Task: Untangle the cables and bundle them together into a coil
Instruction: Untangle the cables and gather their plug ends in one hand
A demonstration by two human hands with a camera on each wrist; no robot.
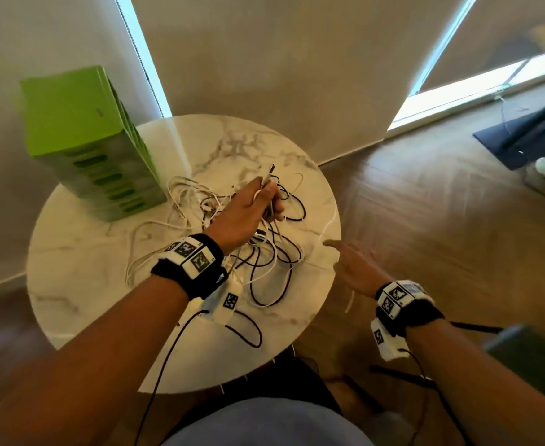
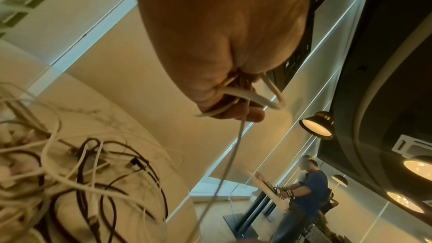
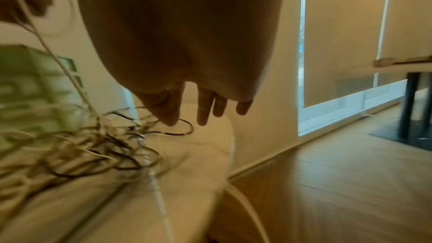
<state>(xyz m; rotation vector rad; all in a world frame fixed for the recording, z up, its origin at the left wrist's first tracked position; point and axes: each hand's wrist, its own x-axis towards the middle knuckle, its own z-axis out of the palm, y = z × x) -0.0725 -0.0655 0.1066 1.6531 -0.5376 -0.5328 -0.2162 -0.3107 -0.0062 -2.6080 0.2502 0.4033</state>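
Cables, white and black, too tangled to be counted, are spread in 1 heap on the round marble bench. 1 green slotted box is stood at its rear. Several white strands are clenched in the left hand; the right hand is held with fingers spread, nothing gripped.

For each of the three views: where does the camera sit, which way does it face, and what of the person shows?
Head: looks down on the marble table; both forearms show.
Left wrist: looks along the palm; left hand grips white cables.
Right wrist: looks along the right hand, fingers spread.
Shared: the cable tangle, the green rack.
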